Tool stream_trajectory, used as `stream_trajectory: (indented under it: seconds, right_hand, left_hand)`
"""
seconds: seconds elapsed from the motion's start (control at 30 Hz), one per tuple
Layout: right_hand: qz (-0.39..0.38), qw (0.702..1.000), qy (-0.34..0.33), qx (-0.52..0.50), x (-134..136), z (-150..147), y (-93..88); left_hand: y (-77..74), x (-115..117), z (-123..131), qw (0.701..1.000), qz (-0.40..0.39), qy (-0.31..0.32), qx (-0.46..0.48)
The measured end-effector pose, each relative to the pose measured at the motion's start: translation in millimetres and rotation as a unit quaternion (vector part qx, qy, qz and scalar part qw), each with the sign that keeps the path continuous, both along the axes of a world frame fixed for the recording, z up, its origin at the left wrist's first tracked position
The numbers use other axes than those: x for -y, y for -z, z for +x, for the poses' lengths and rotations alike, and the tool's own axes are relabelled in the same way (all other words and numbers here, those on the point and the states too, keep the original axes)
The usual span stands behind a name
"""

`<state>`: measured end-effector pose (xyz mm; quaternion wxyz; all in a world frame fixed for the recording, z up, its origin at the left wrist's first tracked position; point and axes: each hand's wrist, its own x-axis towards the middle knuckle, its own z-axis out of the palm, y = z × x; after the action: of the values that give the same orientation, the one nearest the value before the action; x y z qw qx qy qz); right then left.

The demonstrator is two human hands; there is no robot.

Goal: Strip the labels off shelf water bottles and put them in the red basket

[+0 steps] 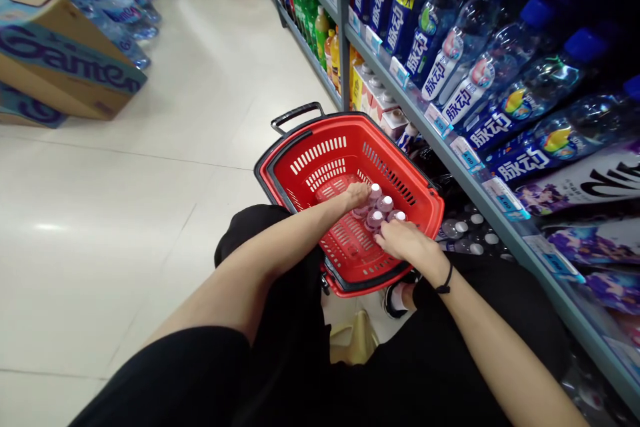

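Observation:
Several small bottles [375, 219] with white caps and pinkish-clear bodies stand close together inside a red shopping basket [425, 210]. At their far left side is my left hand [357, 195], its fingers curled against them and partly hidden. My right hand [401, 240], a dark band on its wrist, grips the same cluster from the near right, fingers bent round the bottles. The basket's black handle [299, 115] lies folded at its far rim. Whether the bottles touch the basket floor is hard to see.
A shelf [423, 100] of large blue-capped drink bottles [500, 120] runs close along the right. Clear bottles [470, 233] with white caps stand below it. Cartons [75, 60] and water bottles [110, 3] are at the left. Between my legs is a yellowish stool [363, 340].

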<state>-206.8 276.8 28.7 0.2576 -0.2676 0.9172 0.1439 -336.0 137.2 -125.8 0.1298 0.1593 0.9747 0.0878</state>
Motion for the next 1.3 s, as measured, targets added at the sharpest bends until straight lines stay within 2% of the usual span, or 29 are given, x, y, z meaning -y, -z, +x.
stream_trajectory:
  seconds: [0.17,0.3,0.63,0.83,1.0,1.1,1.17,1.23,1.3]
  right_hand:
    - [0.005,1.000,0.004,0.012,0.4,-0.8,0.6]
    - [0.008,1.000,0.013,0.018,1.8,0.2,-2.8]
    - [0.009,1.000,0.020,0.020,3.8,-1.4,-1.7]
    - [0.008,1.000,0.015,0.017,1.9,-3.5,-0.5]
    - [0.000,1.000,0.007,0.016,0.6,-1.0,-2.1]
    - [-0.002,1.000,-0.006,0.014,0.8,0.0,-2.2]
    - [-0.005,1.000,-0.015,0.011,1.3,0.6,-1.5]
    - [-0.011,1.000,-0.025,0.009,0.7,1.7,0.4]
    - [-0.023,0.999,-0.033,0.008,-1.8,4.1,3.6]
  left_hand:
    - [9.2,-1.7,7.4,1.000,-0.008,0.007,0.025]
    - [10.2,-6.7,7.0,0.999,-0.011,0.006,0.036]
    - [-0.4,-11.2,13.1,0.999,-0.026,0.017,0.039]
    - [-5.6,-12.7,15.9,0.999,0.005,0.022,0.027]
    - [-15.7,-14.8,27.2,0.999,0.014,-0.006,0.031]
    - [-30.0,-16.9,35.3,0.999,0.010,-0.026,0.024]
    - [-48.8,-20.8,39.8,0.999,0.010,-0.031,0.012]
    - [-77.1,-26.8,46.6,1.000,0.018,-0.021,-0.014]
    - [-113.7,-32.9,61.2,0.998,0.038,0.004,-0.057]
